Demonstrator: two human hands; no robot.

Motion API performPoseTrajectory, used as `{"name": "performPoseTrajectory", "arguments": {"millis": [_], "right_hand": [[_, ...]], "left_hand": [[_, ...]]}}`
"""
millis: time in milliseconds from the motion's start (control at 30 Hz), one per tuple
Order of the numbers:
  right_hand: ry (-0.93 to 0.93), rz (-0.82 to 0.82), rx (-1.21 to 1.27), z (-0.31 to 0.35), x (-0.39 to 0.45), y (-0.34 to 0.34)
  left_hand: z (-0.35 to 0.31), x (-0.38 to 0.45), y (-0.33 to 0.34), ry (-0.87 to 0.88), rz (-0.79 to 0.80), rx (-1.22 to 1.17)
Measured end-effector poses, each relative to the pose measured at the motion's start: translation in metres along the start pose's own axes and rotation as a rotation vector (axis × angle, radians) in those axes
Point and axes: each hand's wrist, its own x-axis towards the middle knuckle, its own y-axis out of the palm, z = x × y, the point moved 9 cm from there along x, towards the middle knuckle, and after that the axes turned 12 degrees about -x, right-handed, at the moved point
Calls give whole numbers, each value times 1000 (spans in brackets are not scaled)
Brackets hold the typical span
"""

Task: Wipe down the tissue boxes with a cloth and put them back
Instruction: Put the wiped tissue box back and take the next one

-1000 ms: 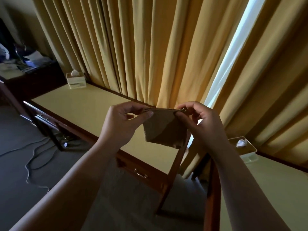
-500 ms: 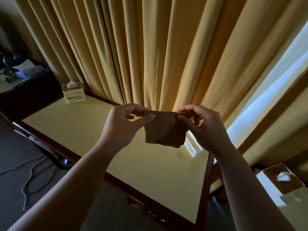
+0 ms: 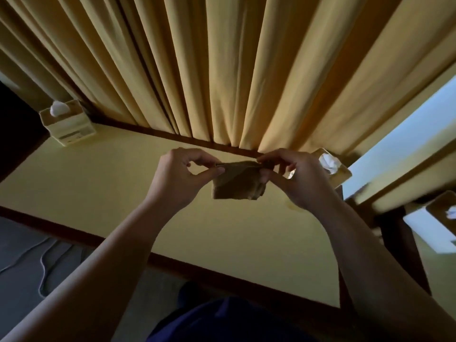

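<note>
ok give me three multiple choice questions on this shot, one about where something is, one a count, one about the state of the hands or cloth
1. Where does the left tissue box stand?
A. on the table's far left corner, by the curtain
B. on the floor among the cables
C. in the person's lap

2. How many tissue boxes show?
A. one
B. three
C. five

3. How is the cloth held?
A. lying flat on the table
B. pinched at its top edge by both hands, hanging above the table
C. gripped by the right hand alone

Answers:
1 A, the box sits on the yellow table at the foot of the curtain.
2 B, one far left, one behind the right hand at, one at the right edge.
3 B, the left hand and right hand each pinch an upper corner.
</note>
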Motion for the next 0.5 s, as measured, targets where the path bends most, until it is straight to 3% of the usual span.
{"name": "performPoseTrajectory", "arguments": {"millis": [167,333,500], "right_hand": [[210,100,-31,-19,-29,96],[426,300,13,-30,-87,190],[579,522,119,-23,-138,245]], "left_hand": [[76,-4,9,11,253,19],[195,-54,36,-279,556,0],[251,-103,48,-520,726,-143]]}}
